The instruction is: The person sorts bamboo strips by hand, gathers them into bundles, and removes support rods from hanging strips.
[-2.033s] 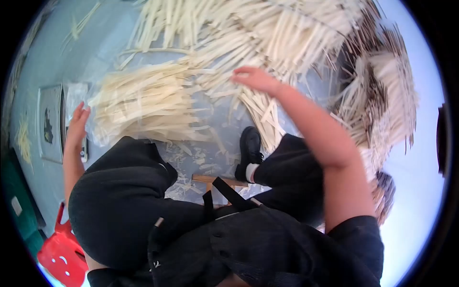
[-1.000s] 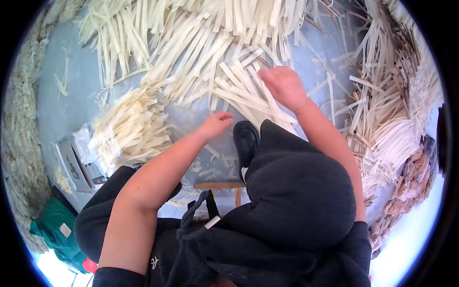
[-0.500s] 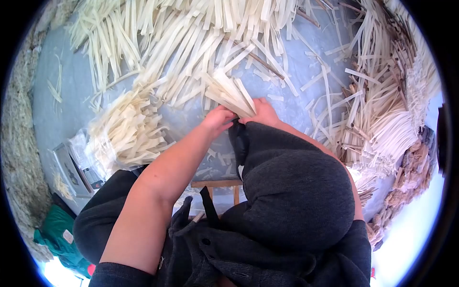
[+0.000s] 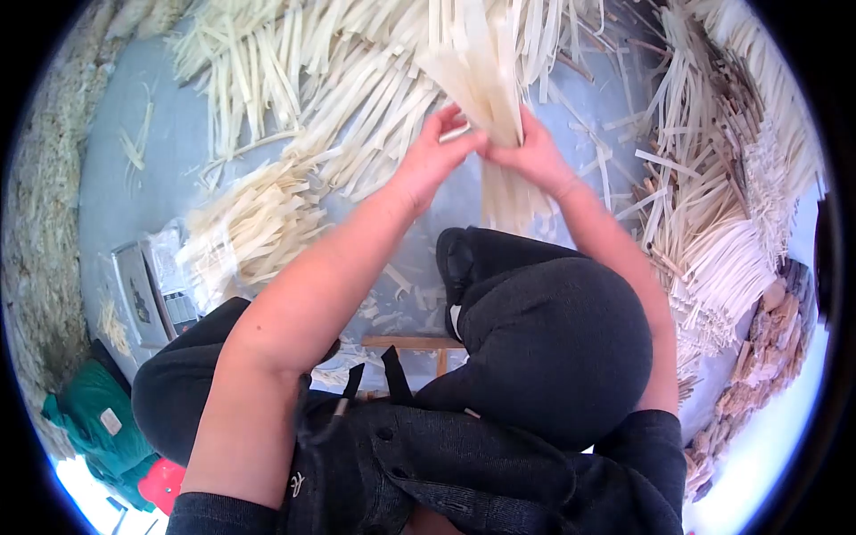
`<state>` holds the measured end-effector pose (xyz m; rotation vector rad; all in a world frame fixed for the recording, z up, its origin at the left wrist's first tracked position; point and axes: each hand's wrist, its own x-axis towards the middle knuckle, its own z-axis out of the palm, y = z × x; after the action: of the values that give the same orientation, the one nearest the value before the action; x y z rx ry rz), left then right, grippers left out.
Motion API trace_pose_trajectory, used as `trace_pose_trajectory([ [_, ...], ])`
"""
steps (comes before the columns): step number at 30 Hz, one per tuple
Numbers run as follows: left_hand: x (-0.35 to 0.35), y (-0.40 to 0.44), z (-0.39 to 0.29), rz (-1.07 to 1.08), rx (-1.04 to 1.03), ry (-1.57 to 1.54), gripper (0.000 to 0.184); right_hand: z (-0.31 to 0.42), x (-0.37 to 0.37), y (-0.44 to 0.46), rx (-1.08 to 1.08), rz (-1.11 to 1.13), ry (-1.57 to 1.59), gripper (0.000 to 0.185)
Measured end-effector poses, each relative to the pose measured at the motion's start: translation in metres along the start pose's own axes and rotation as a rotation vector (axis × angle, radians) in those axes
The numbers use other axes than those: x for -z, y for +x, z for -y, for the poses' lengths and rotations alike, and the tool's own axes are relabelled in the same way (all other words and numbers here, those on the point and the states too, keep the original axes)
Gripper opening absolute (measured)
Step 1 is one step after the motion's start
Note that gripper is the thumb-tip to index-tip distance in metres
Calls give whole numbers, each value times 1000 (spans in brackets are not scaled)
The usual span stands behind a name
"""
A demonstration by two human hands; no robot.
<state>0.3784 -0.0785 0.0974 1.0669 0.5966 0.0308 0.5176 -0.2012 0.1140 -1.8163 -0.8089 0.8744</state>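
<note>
A bundle of pale flat strips (image 4: 489, 85) stands upright in front of me, over the floor past my knee. My right hand (image 4: 533, 152) is wrapped round its right side, thumb across the front. At the bundle's left side is my left hand (image 4: 441, 150), its thumb and fingers apart and the thumb tip close to the strips; it grips nothing that I can see. The bundle's lower ends hang below my hands. More loose strips (image 4: 357, 98) lie spread on the floor behind.
A second bundle, partly in clear plastic (image 4: 259, 223), lies left of centre. Beside it is a flat framed box (image 4: 143, 294). Strips and brown sticks (image 4: 704, 169) are heaped at the right. A wooden stool edge (image 4: 410, 341) shows between my legs; green cloth (image 4: 102, 419) lies lower left.
My hands came together at the strips by my knee and have raised the bundle forward, away from my body. My left hand's fingers have opened beside it.
</note>
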Motion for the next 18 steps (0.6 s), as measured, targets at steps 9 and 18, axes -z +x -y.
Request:
trace_pose_trajectory([
  [9,16,-123,-160,-182,-581,35,71,211,-70,-2,430,137,-323,79],
  [18,64,-256,-133,-129,-102,-295,44,283,-135,-100,109,602,-624,57],
])
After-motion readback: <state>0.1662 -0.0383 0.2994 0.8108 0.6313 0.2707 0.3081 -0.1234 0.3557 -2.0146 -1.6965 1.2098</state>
